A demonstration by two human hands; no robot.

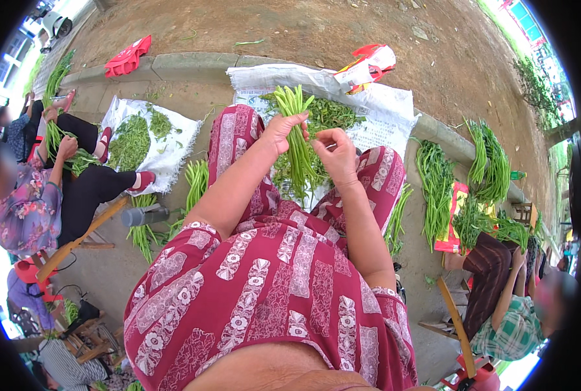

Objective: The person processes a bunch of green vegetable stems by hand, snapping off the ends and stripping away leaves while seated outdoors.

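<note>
My left hand [283, 133] is closed around a bunch of long green vegetable stalks [298, 156]. Their pale, thick ends point away from me and the thinner ends hang between my knees. Just right of the bunch is my right hand [337, 154], with thumb and fingertips pinched together. Whatever that pinch holds is too small to make out. Beneath both hands a white woven sheet [383, 117] lies on the ground, with loose green leaves [333, 116] heaped on it.
More green bunches [435, 186] lie to my right, and stalks [197, 186] lie beside my left leg. A person [27, 202] at left handles stalks near another leaf-covered sheet [173, 146]. At right sits another person [509, 319]. A kerb [193, 66] runs beyond the sheets.
</note>
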